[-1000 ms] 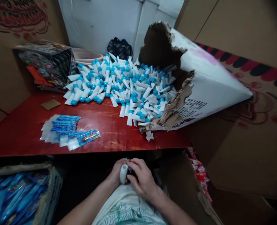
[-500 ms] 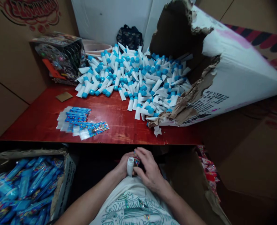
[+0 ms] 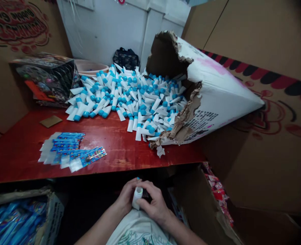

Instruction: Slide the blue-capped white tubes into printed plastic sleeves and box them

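Note:
A white tube with its open neck upward is held between my two hands, close to my shirt. My right hand pinches it with thumb and fingers. My left hand is closed around its other side; a small blue bit shows at the fingertips. On the red table lies a big pile of white tubes with blue caps. Flat blue printed packets are fanned out at the table's front left.
A torn white carton lies on its side at the right of the pile. Below left, a box holds blue packets; below right, another holds red packets. A dark bag and pink basin stand behind.
The view has shifted, so the table sits lower and further left. My right hand has closed onto the white tube, and the colourful piece between my hands no longer shows.

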Motion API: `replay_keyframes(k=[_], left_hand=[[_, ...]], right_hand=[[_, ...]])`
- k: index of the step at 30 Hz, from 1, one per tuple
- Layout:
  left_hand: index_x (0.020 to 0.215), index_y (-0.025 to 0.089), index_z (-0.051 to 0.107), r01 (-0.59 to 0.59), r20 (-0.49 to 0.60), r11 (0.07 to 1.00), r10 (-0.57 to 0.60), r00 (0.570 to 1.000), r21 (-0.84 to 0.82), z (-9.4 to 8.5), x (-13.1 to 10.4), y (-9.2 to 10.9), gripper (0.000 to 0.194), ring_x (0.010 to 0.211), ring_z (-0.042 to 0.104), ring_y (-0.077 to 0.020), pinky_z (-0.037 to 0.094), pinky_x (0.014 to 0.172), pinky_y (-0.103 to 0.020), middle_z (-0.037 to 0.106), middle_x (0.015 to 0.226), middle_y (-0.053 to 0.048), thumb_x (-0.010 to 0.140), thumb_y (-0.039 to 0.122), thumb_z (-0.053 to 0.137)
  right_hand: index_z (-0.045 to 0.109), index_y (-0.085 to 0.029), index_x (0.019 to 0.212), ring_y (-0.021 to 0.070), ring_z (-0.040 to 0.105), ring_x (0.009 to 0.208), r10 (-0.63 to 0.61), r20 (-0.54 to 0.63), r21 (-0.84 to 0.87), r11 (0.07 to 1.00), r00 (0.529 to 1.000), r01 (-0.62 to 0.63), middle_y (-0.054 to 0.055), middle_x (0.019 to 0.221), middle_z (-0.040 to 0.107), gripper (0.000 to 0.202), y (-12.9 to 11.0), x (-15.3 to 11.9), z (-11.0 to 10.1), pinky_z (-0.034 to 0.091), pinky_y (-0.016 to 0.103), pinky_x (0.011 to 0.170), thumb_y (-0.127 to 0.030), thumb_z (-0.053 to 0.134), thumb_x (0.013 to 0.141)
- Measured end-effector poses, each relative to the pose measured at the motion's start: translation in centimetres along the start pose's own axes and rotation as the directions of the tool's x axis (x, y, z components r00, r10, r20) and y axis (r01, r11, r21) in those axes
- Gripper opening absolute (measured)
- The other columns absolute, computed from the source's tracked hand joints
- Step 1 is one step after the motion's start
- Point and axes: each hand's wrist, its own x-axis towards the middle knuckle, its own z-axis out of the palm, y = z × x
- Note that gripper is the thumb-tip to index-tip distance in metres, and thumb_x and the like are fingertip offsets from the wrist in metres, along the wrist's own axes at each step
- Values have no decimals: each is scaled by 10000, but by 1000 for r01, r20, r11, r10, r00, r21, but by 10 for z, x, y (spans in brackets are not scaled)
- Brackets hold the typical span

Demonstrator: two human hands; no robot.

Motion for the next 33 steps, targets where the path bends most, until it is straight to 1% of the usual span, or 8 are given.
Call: replay_keyframes(k=[5, 9, 14, 17, 20, 27, 31, 33], left_hand=[[728, 178, 509, 148, -20, 986, -147, 989, 81, 0, -1, 5, 170, 351, 474, -125, 421, 411, -261, 540, 492, 33, 750, 283, 640], [757, 180, 491, 82, -20, 990, -80, 997, 115, -3, -2, 6, 165, 362, 502, -133, 451, 407, -269, 570, 522, 20, 776, 275, 625], [815, 175, 510, 48, -31, 993, -45, 998, 111, -5, -1, 9, 202, 436, 543, -137, 472, 430, -272, 600, 603, 7, 740, 263, 676], [843, 168, 530, 45, -45, 993, -40, 998, 111, -4, -1, 10, 223, 487, 572, -149, 477, 442, -274, 611, 639, -6, 723, 258, 695], [839, 161, 539, 40, -51, 993, -34, 998, 109, -4, -1, 10, 223, 507, 583, -157, 472, 443, -272, 610, 641, -11, 717, 250, 703], [841, 152, 550, 11, -56, 996, -6, 998, 93, -6, -4, 13, 204, 503, 575, -151, 472, 439, -272, 605, 641, -10, 727, 234, 698], [811, 152, 558, -31, -24, 997, 33, 999, 77, 1, -11, 17, 226, 505, 576, -148, 475, 430, -266, 592, 642, -2, 693, 238, 731], [789, 149, 562, -60, -18, 997, 61, 998, 52, 6, -15, 19, 228, 520, 580, -139, 483, 444, -255, 585, 645, 4, 678, 228, 745]], right_hand=[[549, -203, 1186, 193, 643, 843, 168, -255, 194, 974, 952, -120, 67, 1002, 658, 393, 18, 1, -36, 521, 299, 744, -261, 600, 801], [491, -210, 1260, 218, 592, 1026, -44, -404, -258, 964, 914, -68, 93, 1147, 611, 434, 22, 5, -75, 461, 364, 919, -209, 579, 835], [543, -174, 1181, 241, 551, 1030, -305, -342, -747, 662, 889, -61, 113, 1076, 616, 320, 47, 14, -122, 426, 417, 923, -150, 487, 868], [569, -142, 1153, 268, 526, 1028, -219, -331, -855, 482, 918, -193, 133, 1081, 612, 343, 81, 23, -148, 415, 436, 901, -106, 443, 837], [557, -132, 1193, 272, 506, 1058, -129, -335, -875, 409, 933, -258, 143, 1152, 587, 430, 113, 28, -168, 417, 429, 893, -64, 420, 791], [479, -152, 1282, 271, 457, 1152, -239, -415, -829, 496, 878, -257, 154, 1270, 502, 434, 130, 24, -180, 408, 458, 936, -188, 436, 851], [593, -162, 1072, 258, 521, 1018, -288, -500, -770, 578, 817, -268, 131, 1057, 579, 250, 108, 16, -156, 429, 443, 891, -267, 449, 897], [613, -182, 937, 216, 555, 906, -233, -471, -701, 685, 851, -200, 83, 914, 595, 204, 94, 14, -136, 451, 378, 843, -275, 432, 922]])
